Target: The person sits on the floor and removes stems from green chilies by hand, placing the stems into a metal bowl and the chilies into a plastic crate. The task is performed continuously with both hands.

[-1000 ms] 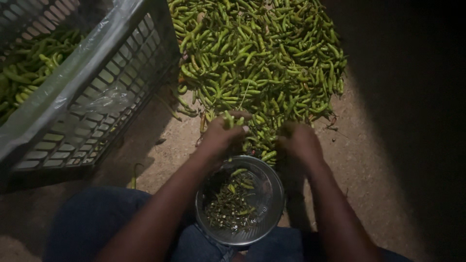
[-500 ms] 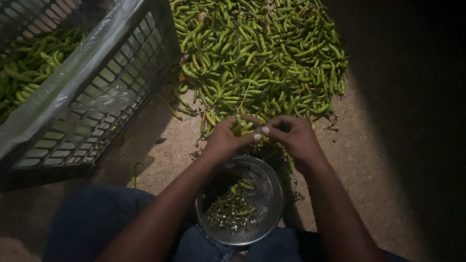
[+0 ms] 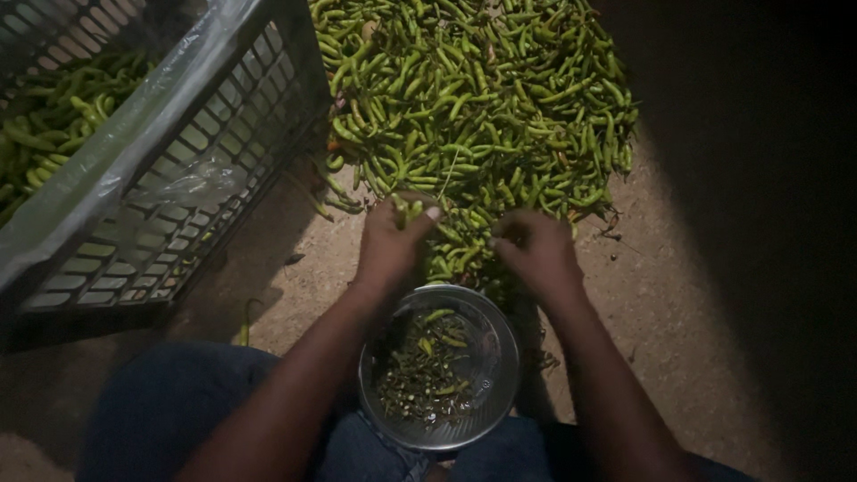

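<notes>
A big heap of green chilli peppers (image 3: 473, 98) lies on the sandy floor in front of me. My left hand (image 3: 388, 245) is closed around a few green chillies (image 3: 406, 210) at the heap's near edge. My right hand (image 3: 536, 254) hovers just to the right, fingers curled, thumb and fingertips pinched together; whether it holds a stem I cannot tell. Below both hands, between my knees, a round metal bowl (image 3: 495, 393) holds small stems and a few chilli bits.
A grey plastic crate (image 3: 178, 170) lined with clear plastic stands at the left and holds more green chillies (image 3: 45, 134). A stray chilli (image 3: 243, 326) lies on the floor near it. The right side is in deep shadow.
Both hands rose from the heap's edge and met above the bowl, then parted; the left now holds chillies and the right has moved off to the right.
</notes>
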